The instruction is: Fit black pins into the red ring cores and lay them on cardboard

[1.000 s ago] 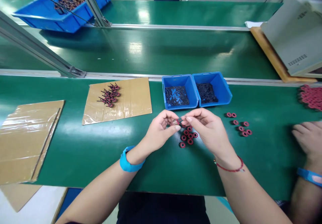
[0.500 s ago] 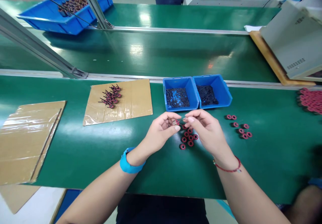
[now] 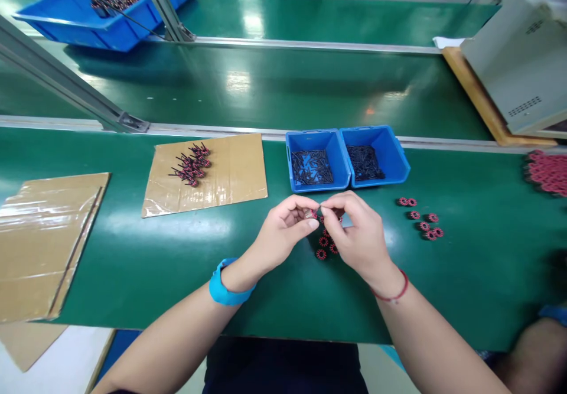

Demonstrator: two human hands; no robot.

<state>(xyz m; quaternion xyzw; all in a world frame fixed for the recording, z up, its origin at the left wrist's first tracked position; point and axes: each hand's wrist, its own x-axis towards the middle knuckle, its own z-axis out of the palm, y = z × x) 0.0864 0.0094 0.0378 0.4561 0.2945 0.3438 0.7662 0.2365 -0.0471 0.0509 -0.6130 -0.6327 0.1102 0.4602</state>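
Note:
My left hand, with a blue band at its wrist, is closed on a small red motor stator, mostly covered by the fingers. My right hand pinches thumb and forefinger right beside it; what lies between those fingertips is too small to make out, perhaps a thin wire end. Under the hands, several red and black toothed stators lie on the green table, partly hidden by my right hand. Just beyond stand two blue bins, the left bin and the right bin, with short black tubes in both.
Stators with black tubes lie on a cardboard sheet. Another cardboard sheet is at left. Loose stators and a red pile are at right. A person's arm shows at lower right.
My right hand has moved slightly left and closed its fingertips in against the left hand's. It now covers more of the stators below. The view has shifted a little.

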